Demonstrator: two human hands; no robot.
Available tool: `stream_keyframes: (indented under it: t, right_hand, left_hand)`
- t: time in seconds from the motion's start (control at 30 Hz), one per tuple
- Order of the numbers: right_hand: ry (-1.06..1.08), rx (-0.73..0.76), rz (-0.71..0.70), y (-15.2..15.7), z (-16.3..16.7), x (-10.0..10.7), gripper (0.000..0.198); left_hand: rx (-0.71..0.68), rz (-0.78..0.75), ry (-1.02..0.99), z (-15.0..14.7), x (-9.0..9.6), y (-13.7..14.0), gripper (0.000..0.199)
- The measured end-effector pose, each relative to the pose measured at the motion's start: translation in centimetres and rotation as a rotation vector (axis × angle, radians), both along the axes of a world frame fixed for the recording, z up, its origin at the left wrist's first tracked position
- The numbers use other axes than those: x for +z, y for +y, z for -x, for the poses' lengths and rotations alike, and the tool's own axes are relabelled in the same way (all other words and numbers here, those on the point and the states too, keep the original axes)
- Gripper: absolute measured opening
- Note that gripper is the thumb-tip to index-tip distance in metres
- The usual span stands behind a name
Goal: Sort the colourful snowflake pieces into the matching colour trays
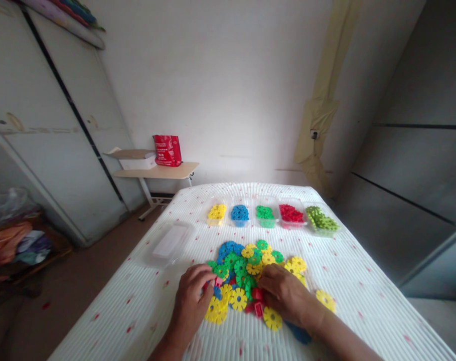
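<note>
A loose heap of plastic snowflake discs in yellow (238,299), green (241,268) and blue (228,249) lies on the table, with red blocks (258,307) among them. At the heap's left side is my left hand (193,296), its thumb and fingers closed around a small pinkish-red plastic piece (218,282). My right hand (286,291) reaches into the right part of the heap, fingers curled downward beside the red blocks. Whatever its fingertips grip is hidden behind the hand. A few yellow discs (325,300) lie to the right of that wrist.
Beyond the heap, clear tubs stand in a row, holding yellow (216,212), blue (240,213), green (265,213), red (291,213) and light green (321,219) pieces. A clear plastic lid (171,243) lies at left. A side table (171,172) bears a red bag (167,150).
</note>
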State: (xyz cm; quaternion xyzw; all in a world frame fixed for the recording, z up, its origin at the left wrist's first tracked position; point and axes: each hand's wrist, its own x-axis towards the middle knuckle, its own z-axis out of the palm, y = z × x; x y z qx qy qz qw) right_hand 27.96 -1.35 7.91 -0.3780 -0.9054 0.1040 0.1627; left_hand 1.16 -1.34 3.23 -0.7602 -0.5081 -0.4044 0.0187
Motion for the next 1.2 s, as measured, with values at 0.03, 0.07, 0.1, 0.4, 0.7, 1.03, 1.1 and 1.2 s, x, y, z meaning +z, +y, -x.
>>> stream_keyframes:
  t: [0.03,0.07,0.1,0.4,0.7,1.03,1.1,1.2]
  right_hand:
    - [-0.018,-0.017,-0.007,0.1,0.1,-0.3,0.012]
    - [-0.030,-0.032,-0.010,0.2,0.1,-0.5,0.011]
    - [-0.036,-0.043,-0.011,0.3,0.1,-0.7,0.010]
    - [0.122,0.001,0.042,-0.1,-0.9,1.0,0.023]
    - [-0.174,0.019,-0.091,-0.1,0.2,-0.3,0.018]
    - [-0.173,0.001,-0.112,-0.1,0.5,-0.3,0.017]
    - [-0.160,0.017,-0.116,-0.2,0.4,-0.1,0.017]
    - [-0.150,0.057,-0.135,-0.2,0.2,0.0,0.017]
  left_hand:
    - [-0.001,-0.005,-0.003,0.0,0.0,0.0,0.016]
    - [-0.004,-0.009,-0.006,-0.1,0.0,0.0,0.016]
    - [-0.006,-0.012,-0.010,-0.1,0.0,0.0,0.015]
    - [-0.015,-0.012,-0.023,-0.1,0.0,0.0,0.015]
    - [-0.017,-0.010,-0.023,0.0,-0.1,0.1,0.016]
    - [-0.018,-0.015,-0.019,-0.1,0.0,0.1,0.016]
    - [-0.014,-0.017,-0.020,-0.1,0.0,0.1,0.016]
    - [-0.017,-0.018,-0.024,-0.1,0.1,0.1,0.016]
